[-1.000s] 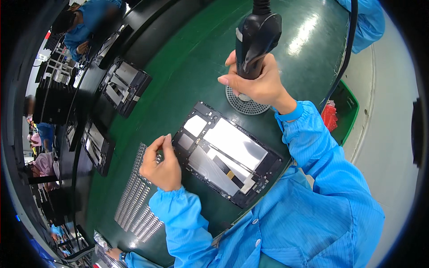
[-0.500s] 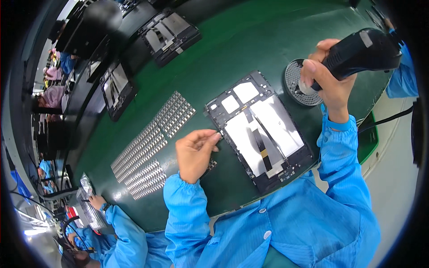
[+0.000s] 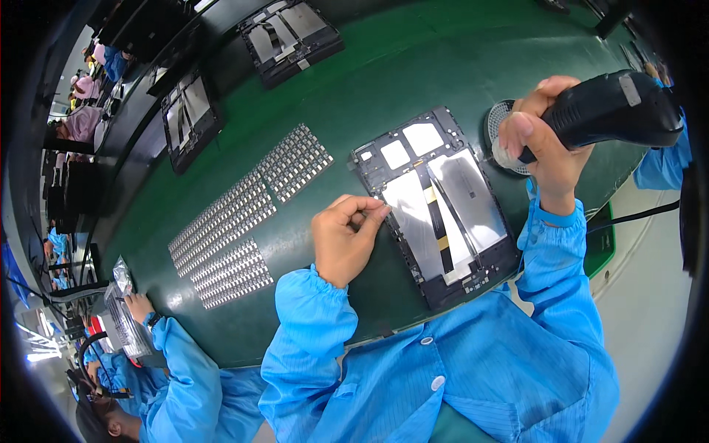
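An opened tablet [image 3: 441, 214] lies before me, its black frame, silver battery panels and dark ribbon cable exposed. At its left edge, my left hand [image 3: 343, 240] is pinched, thumb and forefinger together against the frame. Whatever small thing may be between those fingertips is too small to make out. My right hand [image 3: 552, 151] is wrapped round a black electric screwdriver [image 3: 624, 111], held at a slant. Its tip end points down over a round grey perforated tray [image 3: 496, 122], partly hidden by the hand.
Sheets of small components in rows [image 3: 229, 225] lie left of the tablet on the green table [image 3: 413, 66]. Two more opened tablets, one at the far side [image 3: 292, 37] and one at the left [image 3: 188, 118], lie beyond. A co-worker's hand [image 3: 139, 306] rests near a clear bag at far left.
The whole view has shifted a little. My left hand stays pinched at the tablet's left edge; my right hand keeps hold of the screwdriver by the round tray. A small dark strip beside my left hand no longer shows.
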Demonstrator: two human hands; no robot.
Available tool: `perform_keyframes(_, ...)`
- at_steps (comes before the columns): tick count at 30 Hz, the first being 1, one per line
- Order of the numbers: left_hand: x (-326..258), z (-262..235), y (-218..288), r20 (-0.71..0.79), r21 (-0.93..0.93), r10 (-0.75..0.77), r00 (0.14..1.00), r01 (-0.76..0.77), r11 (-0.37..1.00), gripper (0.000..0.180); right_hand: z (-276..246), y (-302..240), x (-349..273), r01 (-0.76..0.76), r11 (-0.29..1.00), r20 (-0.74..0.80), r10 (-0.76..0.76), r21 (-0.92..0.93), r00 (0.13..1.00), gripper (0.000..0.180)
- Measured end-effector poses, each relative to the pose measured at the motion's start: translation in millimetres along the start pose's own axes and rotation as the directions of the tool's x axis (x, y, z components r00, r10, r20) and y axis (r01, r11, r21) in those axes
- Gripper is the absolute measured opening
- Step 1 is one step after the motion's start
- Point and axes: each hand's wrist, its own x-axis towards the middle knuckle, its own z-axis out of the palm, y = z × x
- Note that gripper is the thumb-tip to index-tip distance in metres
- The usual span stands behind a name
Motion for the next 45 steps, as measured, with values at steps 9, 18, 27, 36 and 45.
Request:
perform_keyframes(9,30,-14,23,0.045,0.151,0.023,0.999,-0.029,0.988,0.058,21,-10,-8,-0.051,0.993,0.076,0.043,0.103,0.996,0.037)
perform_keyframes(18,82,-5,1,0.265,0.093,0.234,0.935,-0.267,0.959,0.080,77,10,-10,-0.156,0.986,0.383,0.120,0.065,0.916,0.039)
perform_keyframes(27,82,-2,-5,0.249,0.035,0.249,0.936,-0.266,0.963,0.073,86,31,-16,-0.122,0.992,0.377,0.102,0.030,0.921,0.036)
perform_keyframes(36,84,-2,-12,0.253,0.008,0.256,0.933,-0.266,0.964,0.076,88,34,-17,-0.152,0.987,0.380,0.123,0.046,0.917,0.035)
perform_keyframes(45,86,0,-18,0.197,0.070,0.381,0.903,-0.401,0.914,0.077,83,34,-23,-0.157,0.986,0.404,0.164,-0.052,0.900,0.035)
